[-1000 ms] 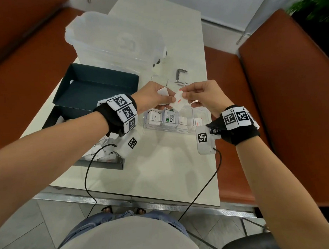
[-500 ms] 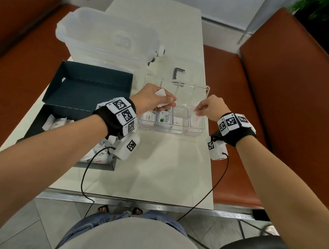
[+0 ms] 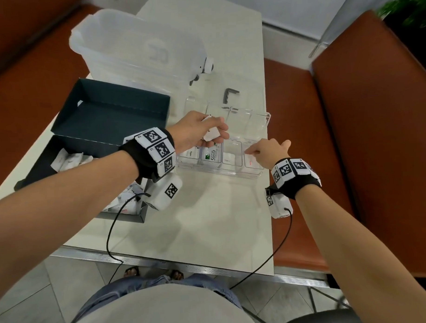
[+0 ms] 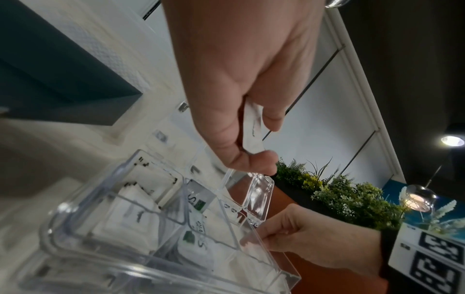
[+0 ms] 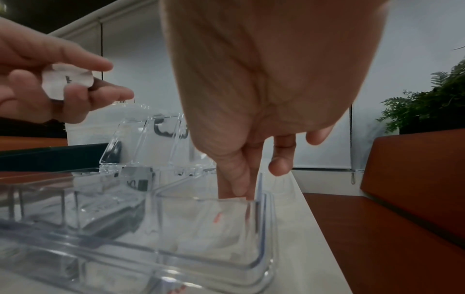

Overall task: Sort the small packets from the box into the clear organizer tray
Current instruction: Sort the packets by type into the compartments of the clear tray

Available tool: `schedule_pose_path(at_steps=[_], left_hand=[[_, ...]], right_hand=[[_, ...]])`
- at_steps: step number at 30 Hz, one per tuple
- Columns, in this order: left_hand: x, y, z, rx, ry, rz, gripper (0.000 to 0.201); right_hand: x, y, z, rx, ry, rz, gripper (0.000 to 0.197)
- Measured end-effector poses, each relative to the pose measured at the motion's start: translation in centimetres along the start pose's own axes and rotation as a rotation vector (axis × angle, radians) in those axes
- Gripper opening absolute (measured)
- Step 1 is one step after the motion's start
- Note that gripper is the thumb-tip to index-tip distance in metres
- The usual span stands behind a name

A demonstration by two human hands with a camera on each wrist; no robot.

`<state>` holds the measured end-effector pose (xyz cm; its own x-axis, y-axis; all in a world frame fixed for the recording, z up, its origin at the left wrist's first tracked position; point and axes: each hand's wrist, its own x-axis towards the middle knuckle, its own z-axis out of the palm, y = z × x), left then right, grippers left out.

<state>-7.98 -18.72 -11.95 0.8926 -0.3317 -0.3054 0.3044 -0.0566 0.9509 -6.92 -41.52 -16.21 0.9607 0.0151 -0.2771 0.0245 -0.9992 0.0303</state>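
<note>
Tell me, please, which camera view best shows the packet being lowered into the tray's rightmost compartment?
The right wrist view: the red-marked packet hangs from the right hand's fingertips, seen through the tray wall. The head view shows it small; in the left wrist view it cannot be made out.

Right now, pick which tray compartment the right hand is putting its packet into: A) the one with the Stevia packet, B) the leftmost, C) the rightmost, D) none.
C: the right hand lowers a red-printed packet into the clear organizer tray's rightmost compartment.
</note>
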Motion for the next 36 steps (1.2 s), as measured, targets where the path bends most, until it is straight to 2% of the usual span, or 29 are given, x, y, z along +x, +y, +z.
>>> schedule_pose_path(at_steps=[4, 6, 9, 11, 13, 16, 19, 22, 26, 29, 32, 36], left_hand=[[-0.3, 0.7, 0.3, -0.112, -0.015, -0.074, 0.054], [-0.4, 1.1, 0.2, -0.160, -0.023, -0.106, 0.065], [-0.5, 1.2, -0.1, -0.231, -0.042, -0.135, 0.078], [-0.5, 1.3, -0.1, -0.241, -0.051, -0.160, 0.084], [-0.7, 1.4, 0.0, -0.205, -0.066, -0.181, 0.087], [-0.9, 1.8, 0.3, -0.172, -0.092, -0.174, 0.083], [-1.3, 2.2, 0.4, -0.214, -0.089, -0.158, 0.082], [-1.6, 2.3, -0.2, -0.203, -0.074, -0.140, 0.087], [-2.0, 2.1, -1.9, -0.209, -0.004, -0.122, 0.082], [-2.4, 2.0, -3.3, -0.170, 0.039, -0.108, 0.075], [-2.5, 1.7, -4.6, -0.139, 0.150, -0.120, 0.070], [-3.1, 0.9, -5.8, -0.051, 0.197, -0.148, 0.049]], right_hand=[[-0.1, -0.2, 0.2, 0.024, -0.014, 0.016, 0.049], [-0.4, -0.2, -0.2, 0.030, 0.027, 0.006, 0.048], [-1.3, -1.0, -1.9, 0.140, 0.220, -0.019, 0.038], [-2.2, -2.4, -3.5, 0.333, 0.360, -0.080, 0.029], [-3.2, -4.4, -5.0, 0.537, 0.397, -0.193, 0.024], [-4.1, -7.2, -6.5, 0.623, 0.313, -0.333, 0.037], [-4.4, -9.0, -6.9, 0.635, 0.266, -0.374, 0.040], [-4.2, -9.7, -6.9, 0.803, 0.284, -0.360, 0.030], [-3.5, -10.5, -7.1, 0.857, 0.350, -0.293, 0.014], [-2.9, -10.9, -7.3, 0.937, 0.341, -0.282, 0.012], [-2.2, -11.3, -7.0, 1.005, 0.345, -0.245, 0.014], [-1.6, -12.4, -5.0, 0.885, 0.283, -0.160, 0.013]])
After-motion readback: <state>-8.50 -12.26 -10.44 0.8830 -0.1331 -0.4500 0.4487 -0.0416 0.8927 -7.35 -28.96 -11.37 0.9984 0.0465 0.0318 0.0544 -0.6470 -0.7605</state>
